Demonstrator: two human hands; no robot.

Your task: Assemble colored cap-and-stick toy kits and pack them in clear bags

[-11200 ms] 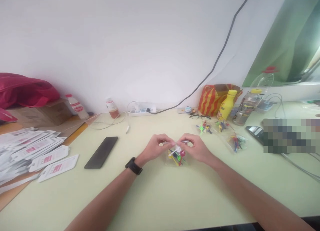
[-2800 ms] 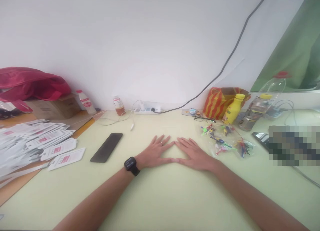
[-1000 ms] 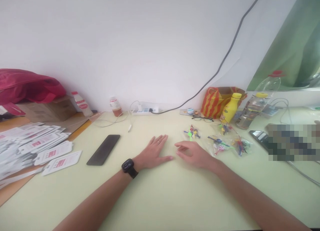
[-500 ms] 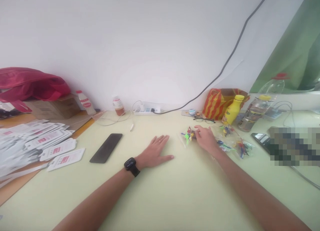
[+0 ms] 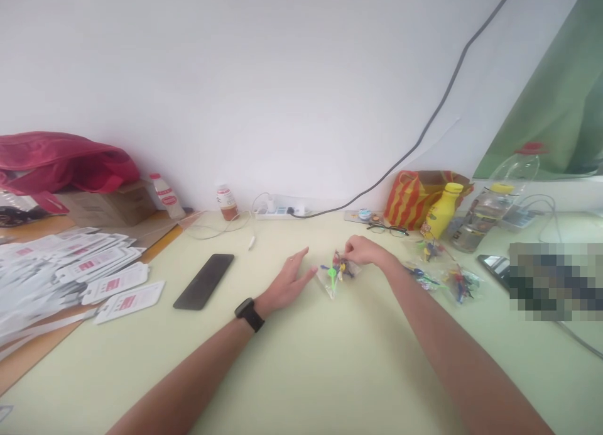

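Observation:
Pinched in the fingers of my right hand is a clear bag of small colourful toys, with green, red, blue and yellow pieces showing. My left hand, a ring on one finger and a black watch on the wrist, is just left of this bag with thumb and fingers apart, holding nothing. Several more clear bags of colourful pieces lie on the pale green table beyond my right forearm.
A black phone lies left of my left hand. White tags are heaped at the far left. Glasses, a yellow bottle, a striped bag and a power strip stand or lie along the back.
My right hand has moved left, bringing the bag of toys with it towards my left hand. My left hand has lifted from lying flat and turned onto its side.

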